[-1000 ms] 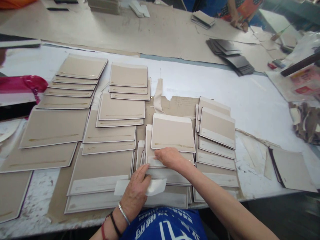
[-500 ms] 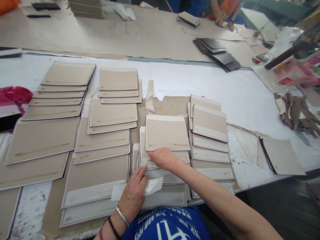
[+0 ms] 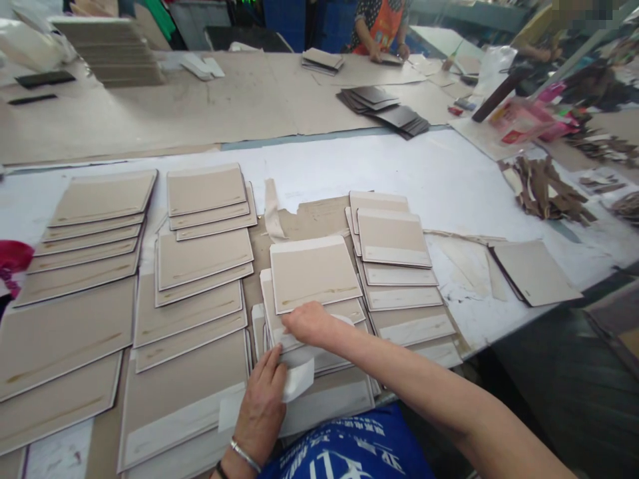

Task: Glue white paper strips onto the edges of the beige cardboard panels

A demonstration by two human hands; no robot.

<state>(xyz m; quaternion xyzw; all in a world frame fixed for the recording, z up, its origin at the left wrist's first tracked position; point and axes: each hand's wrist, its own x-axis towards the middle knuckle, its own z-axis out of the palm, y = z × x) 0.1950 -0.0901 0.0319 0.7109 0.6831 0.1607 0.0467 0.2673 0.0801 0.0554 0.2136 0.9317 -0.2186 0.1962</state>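
Observation:
My left hand point(image 3: 262, 402) lies low over the middle column of beige panels, its fingertips at a panel edge. White paper strips point(image 3: 299, 380) stick out on both sides of its palm, tucked in the hand. My right hand point(image 3: 309, 324) is closed, knuckles up, at the lower edge of the top beige panel point(image 3: 315, 271). Its fingertips pinch or press at the left end of a white band; what lies under them is partly hidden. A pale strip end point(image 3: 344, 320) shows behind the right wrist. The top panel carries a brownish glue line along its lower edge.
Overlapping panel columns stand at the far left point(image 3: 74, 319), left of centre point(image 3: 200, 253) and right point(image 3: 394, 236). Grey panels point(image 3: 536, 271) lie at the right edge, near brown scraps point(image 3: 544, 189). Across the table, dark panels point(image 3: 384, 110) lie before a person in an orange apron point(image 3: 384, 26).
The view has swung up and to the right, so the tabletop appears lower and further left. A pale strip end now shows behind my right wrist. Both hands stay at the same panels.

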